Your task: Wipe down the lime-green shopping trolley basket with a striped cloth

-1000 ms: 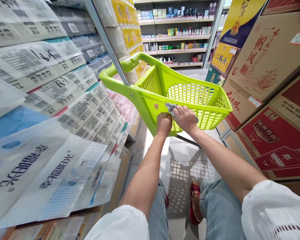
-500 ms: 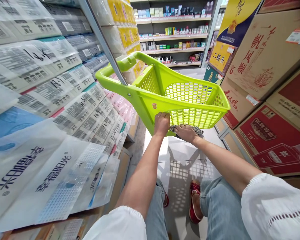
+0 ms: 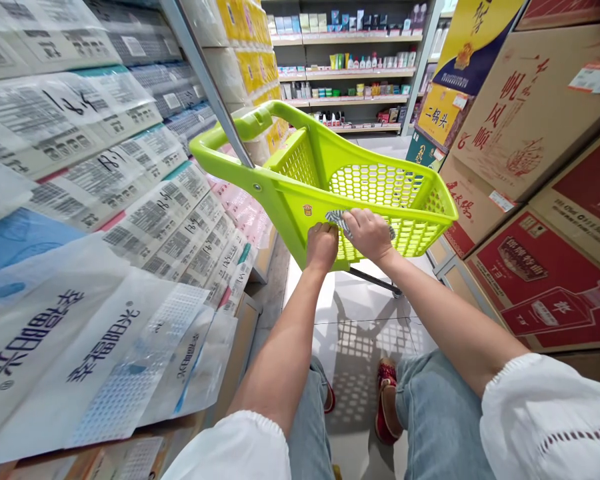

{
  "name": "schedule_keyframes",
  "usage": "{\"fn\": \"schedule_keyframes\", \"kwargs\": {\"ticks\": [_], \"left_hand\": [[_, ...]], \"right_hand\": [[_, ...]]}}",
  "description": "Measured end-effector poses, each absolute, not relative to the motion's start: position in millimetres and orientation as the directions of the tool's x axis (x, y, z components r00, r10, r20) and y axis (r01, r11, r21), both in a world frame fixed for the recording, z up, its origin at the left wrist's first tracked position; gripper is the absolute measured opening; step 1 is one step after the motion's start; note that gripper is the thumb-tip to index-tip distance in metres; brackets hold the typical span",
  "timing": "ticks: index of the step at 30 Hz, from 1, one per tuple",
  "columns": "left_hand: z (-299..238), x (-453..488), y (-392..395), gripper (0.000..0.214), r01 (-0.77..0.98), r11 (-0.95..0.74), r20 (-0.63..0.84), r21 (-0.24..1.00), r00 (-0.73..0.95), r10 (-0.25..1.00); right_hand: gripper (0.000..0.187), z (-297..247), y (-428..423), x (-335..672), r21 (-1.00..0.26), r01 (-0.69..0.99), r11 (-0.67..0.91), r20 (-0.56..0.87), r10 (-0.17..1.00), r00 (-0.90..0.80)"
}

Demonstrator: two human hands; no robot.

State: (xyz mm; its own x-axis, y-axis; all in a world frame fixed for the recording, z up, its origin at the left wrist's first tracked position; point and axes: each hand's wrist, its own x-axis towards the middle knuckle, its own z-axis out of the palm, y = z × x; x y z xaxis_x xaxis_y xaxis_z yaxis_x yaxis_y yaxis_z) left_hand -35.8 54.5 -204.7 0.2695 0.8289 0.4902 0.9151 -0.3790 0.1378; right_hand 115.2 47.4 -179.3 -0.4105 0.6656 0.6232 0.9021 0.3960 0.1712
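Basket: lime-green perforated plastic shopping basket (image 3: 380, 193) hangs tilted in the aisle, between the shelves of white printed packs (image 3: 105, 220) and the stacked brown and red cardboard boxes (image 3: 530, 133).
Cloth: small grey-and-white patterned rag (image 3: 336, 218) lies against the near outer wall of the basket, just below its rim.
Left hand: left hand (image 3: 322, 245) is curled shut on the lower near edge of the basket and steadies it.
Right hand: right hand (image 3: 367, 233) lies with fingers flattened, pressing the rag on the wall.
Handling: basket is probably light and stiff, with a smooth and rather slippery solid rim; the honeycomb holes give a fingerhold. Rag is soft and limp, best kept under the flat palm.
Where to hold: bottom edge or the looped handle (image 3: 245, 127).
Direction: long axis runs from the handle at upper left to the far end at right; the open mouth faces up and toward the camera.
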Motion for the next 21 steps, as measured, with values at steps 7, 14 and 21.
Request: {"fn": "schedule_keyframes", "kwargs": {"ticks": [7, 14, 21], "left_hand": [[-202, -35, 55, 0.027, 0.917, -0.390, 0.474, 0.085, 0.307, 0.825], [-200, -33, 53, 0.033, 0.927, -0.373, 0.489, 0.049, 0.304, 0.818], [-200, -32, 54, 0.031, 0.928, -0.357, 0.488, 0.104, 0.265, 0.832]], "right_hand": [[0.033, -221, 41, 123, 0.180, 0.866, 0.467, 0.449, 0.744, -0.495], [0.032, -242, 30, 126, 0.204, 0.832, 0.516, 0.239, 0.798, -0.553], [0.032, -176, 46, 127, 0.154, 0.895, 0.418, 0.577, 0.697, -0.425]]}}
